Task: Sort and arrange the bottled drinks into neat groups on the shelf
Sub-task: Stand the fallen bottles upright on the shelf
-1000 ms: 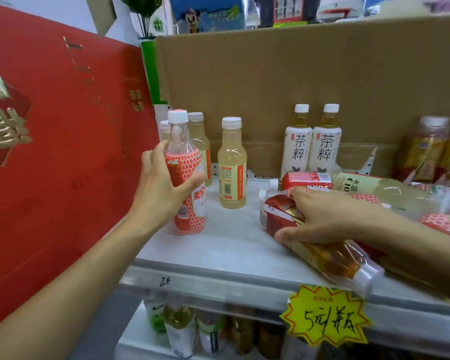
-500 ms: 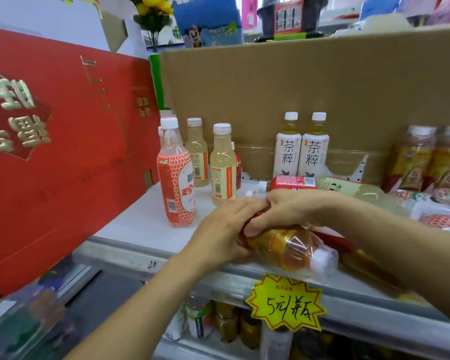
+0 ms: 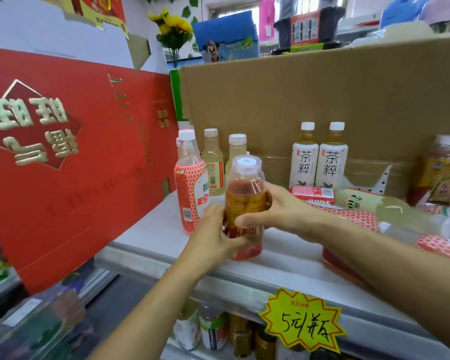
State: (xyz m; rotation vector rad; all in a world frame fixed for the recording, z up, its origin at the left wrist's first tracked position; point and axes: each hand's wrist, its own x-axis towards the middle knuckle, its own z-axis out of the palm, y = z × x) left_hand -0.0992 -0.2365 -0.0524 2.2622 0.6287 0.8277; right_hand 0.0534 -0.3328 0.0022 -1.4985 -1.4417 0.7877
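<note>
- Fingers first: the left hand (image 3: 213,237) curls round the lower body, and the right hand (image 3: 278,211) clamps its thumb across the label. Both grip the amber plastic tea bottle with a clear cap (image 3: 244,201).
- It's upright at the near edge of the white shelf (image 3: 151,237).
- My read is that it's full, so fairly weighty. The thin walls will give and the film is slick, so take the mid-body, not the cap.
- Standing count, left to far right:
  - one red honeycomb-labelled bottle (image 3: 190,188)
  - two pale yellow bottles (image 3: 213,162)
  - two white-labelled tea bottles (image 3: 303,157)
- The toppled heap of bottles (image 3: 361,203) at right is too tangled to count.
</note>
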